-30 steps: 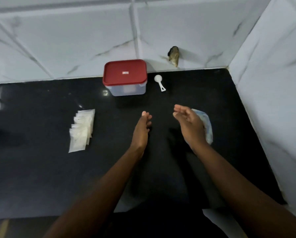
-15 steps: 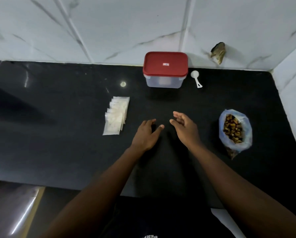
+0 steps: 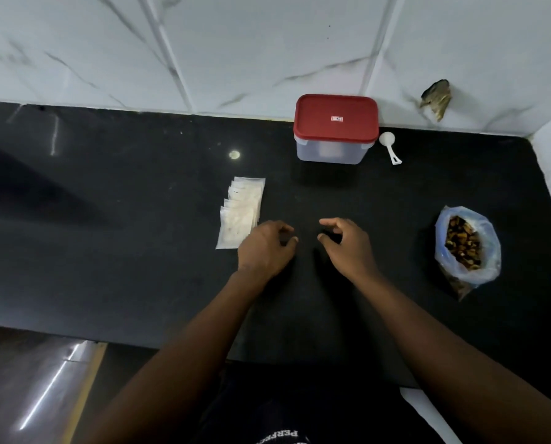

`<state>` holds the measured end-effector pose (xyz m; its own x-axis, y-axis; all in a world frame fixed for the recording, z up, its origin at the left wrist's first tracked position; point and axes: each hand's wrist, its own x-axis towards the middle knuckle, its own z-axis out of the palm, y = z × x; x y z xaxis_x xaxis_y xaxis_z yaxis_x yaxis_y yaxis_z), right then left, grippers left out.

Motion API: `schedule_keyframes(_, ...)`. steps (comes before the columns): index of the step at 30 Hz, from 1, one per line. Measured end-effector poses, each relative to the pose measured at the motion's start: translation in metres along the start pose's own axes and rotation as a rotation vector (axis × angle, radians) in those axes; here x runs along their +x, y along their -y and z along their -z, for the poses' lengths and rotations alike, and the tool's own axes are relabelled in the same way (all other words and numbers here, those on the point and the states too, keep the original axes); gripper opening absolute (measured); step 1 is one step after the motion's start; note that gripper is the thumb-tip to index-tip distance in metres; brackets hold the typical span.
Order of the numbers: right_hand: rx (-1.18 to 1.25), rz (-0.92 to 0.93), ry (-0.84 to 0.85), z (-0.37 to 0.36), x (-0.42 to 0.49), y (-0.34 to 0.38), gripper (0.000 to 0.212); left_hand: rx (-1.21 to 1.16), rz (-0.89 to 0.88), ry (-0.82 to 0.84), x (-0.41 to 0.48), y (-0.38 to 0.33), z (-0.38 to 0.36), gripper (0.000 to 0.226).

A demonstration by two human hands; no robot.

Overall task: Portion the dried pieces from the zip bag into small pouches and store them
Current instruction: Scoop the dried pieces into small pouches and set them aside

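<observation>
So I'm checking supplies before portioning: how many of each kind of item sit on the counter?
Red-lidded container: 1
White scoop: 1
Zip bag of dried pieces: 1
Stack of small pouches: 1, pouch number unclear
Total: 4

pouches [image 3: 240, 213] left | container [image 3: 335, 129] behind, scoop [image 3: 389, 147] beside | zip bag [image 3: 466, 248] right

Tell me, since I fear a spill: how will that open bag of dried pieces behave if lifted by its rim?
The bag is thin, crinkled plastic, so it will probably sag rather than hold shape. Its mouth gapes open over the dried pieces, so tilting it would likely spill some. It seems well filled, so expect the weight to hang low.
</observation>
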<state>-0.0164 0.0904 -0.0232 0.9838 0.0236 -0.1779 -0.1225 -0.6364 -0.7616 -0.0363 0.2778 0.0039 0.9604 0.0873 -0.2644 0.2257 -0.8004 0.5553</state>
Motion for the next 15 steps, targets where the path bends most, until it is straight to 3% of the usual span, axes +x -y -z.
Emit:
schedule_keyframes(5, 0.113, 0.007, 0.077, -0.027, 0.005, 0.031, 0.020, -0.081, 0.181, -0.226, -0.001, 0.023, 0.024, 0.033)
schedule_keyframes(15, 0.177, -0.100, 0.144, -0.083, 0.026, 0.083, 0.007, -0.086, 0.282, -0.267, 0.014, 0.071, 0.044, 0.037)
